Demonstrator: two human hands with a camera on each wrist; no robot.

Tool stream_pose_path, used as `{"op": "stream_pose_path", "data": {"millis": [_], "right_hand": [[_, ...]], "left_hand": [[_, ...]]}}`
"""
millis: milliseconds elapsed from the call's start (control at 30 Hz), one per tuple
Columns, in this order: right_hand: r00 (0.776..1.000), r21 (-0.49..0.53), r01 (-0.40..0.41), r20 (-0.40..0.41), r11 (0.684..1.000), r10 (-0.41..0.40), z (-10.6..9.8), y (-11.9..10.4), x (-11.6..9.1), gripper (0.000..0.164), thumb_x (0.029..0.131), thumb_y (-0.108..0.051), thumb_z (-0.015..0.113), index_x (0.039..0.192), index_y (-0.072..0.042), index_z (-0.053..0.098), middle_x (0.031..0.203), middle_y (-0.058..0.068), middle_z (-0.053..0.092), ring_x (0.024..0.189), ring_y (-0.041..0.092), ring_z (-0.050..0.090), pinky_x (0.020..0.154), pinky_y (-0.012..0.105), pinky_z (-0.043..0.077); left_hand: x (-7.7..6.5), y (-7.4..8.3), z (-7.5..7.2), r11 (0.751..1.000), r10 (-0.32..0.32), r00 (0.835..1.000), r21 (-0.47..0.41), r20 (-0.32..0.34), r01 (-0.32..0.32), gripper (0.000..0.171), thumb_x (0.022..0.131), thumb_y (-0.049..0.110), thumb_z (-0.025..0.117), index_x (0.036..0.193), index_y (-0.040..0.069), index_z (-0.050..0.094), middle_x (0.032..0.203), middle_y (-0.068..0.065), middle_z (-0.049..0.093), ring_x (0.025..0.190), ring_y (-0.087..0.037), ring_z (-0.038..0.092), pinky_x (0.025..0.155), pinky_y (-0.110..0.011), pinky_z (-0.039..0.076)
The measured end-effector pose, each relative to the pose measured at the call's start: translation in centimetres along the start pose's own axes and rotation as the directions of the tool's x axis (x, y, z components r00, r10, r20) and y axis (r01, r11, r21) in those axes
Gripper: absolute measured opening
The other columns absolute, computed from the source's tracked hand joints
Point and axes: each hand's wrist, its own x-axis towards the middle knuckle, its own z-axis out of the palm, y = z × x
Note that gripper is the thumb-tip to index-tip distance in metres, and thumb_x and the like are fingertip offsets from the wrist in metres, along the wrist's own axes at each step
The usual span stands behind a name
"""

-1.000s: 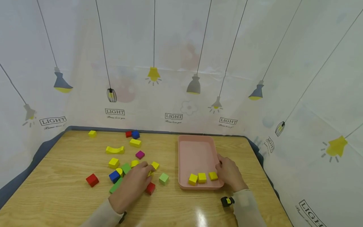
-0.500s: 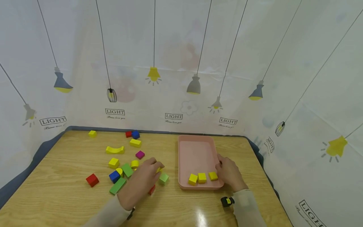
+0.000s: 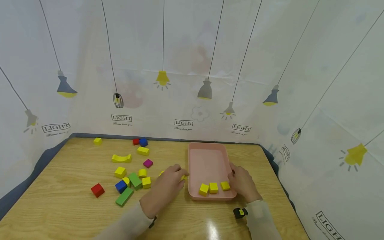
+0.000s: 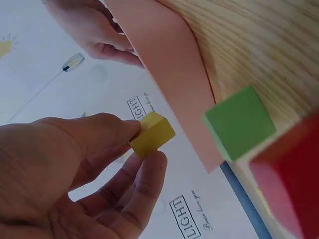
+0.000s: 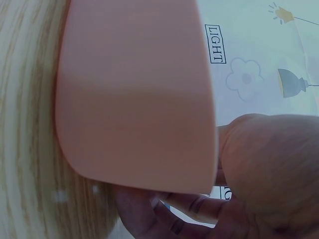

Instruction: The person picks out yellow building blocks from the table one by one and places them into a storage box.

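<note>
My left hand (image 3: pixel 168 185) pinches a small yellow block (image 4: pixel 153 135) between thumb and fingertips, raised at the left rim of the pink tray (image 3: pixel 208 163). In the left wrist view a green cube (image 4: pixel 240 123) and a red block (image 4: pixel 291 174) stand below that hand. My right hand (image 3: pixel 244 182) grips the tray's right side, its thumb at the rim and fingers curled against the outside wall, as the right wrist view shows. Three yellow blocks (image 3: pixel 213 187) lie in the near end of the tray.
Left of the tray, several loose blocks are scattered on the wooden table (image 3: pixel 66 186), among them a red cube (image 3: pixel 97 190), a blue cube (image 3: pixel 121 186), green blocks (image 3: pixel 124 197) and a yellow arch (image 3: pixel 121 158). A printed curtain (image 3: pixel 144 60) rises behind the table.
My left hand has lifted a yellow block from the scattered blocks and carried it right to the tray's edge. My right hand and the tray have stayed in place.
</note>
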Motion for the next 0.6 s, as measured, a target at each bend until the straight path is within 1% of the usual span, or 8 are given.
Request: {"op": "stream_pose_path", "data": {"millis": [167, 267, 400, 600], "right_hand": [[1.000, 0.002, -0.005, 0.002, 1.000, 0.005, 0.0, 0.0, 0.0, 0.060, 0.119, -0.011, 0.057, 0.176, 0.001, 0.045, 0.148, 0.026, 0.075, 0.070, 0.021, 0.056, 0.062, 0.030, 0.047], [1.000, 0.004, -0.008, 0.003, 1.000, 0.008, 0.1, 0.0, 0.0, 0.060, 0.119, -0.011, 0.058, 0.176, 0.001, 0.045, 0.147, 0.026, 0.075, 0.070, 0.021, 0.056, 0.062, 0.029, 0.047], [1.000, 0.008, -0.011, 0.004, 1.000, 0.011, 0.1, 0.1, 0.1, 0.061, 0.118, -0.012, 0.058, 0.176, 0.001, 0.045, 0.145, 0.025, 0.076, 0.070, 0.020, 0.057, 0.062, 0.028, 0.047], [1.000, 0.003, -0.001, -0.007, 1.000, 0.001, 0.3, 0.5, 0.3, 0.060, 0.118, -0.013, 0.058, 0.176, -0.001, 0.046, 0.144, 0.024, 0.076, 0.069, 0.020, 0.056, 0.060, 0.027, 0.047]], "left_hand": [[0.9, 1.3, 0.7, 0.998, 0.041, 0.999, -0.041, 0.008, -0.041, 0.024, 0.104, 0.008, 0.088, 0.128, 0.010, 0.086, 0.113, -0.005, 0.075, 0.093, -0.014, 0.062, 0.084, -0.027, 0.066], [1.5, 2.0, 1.2, 0.997, 0.064, 0.998, -0.039, 0.003, -0.064, 0.024, 0.103, 0.008, 0.089, 0.127, 0.012, 0.086, 0.112, -0.004, 0.075, 0.094, -0.012, 0.064, 0.085, -0.024, 0.067], [2.5, 3.0, 1.9, 0.996, 0.092, 0.996, -0.008, 0.002, -0.092, 0.022, 0.105, 0.010, 0.089, 0.127, 0.013, 0.086, 0.110, -0.003, 0.075, 0.092, -0.010, 0.065, 0.083, -0.019, 0.066], [4.0, 4.5, 3.0, 0.991, 0.119, 0.992, 0.060, 0.035, -0.121, 0.025, 0.104, 0.012, 0.090, 0.129, 0.014, 0.086, 0.115, -0.003, 0.078, 0.095, -0.011, 0.068, 0.089, -0.019, 0.067]]}}
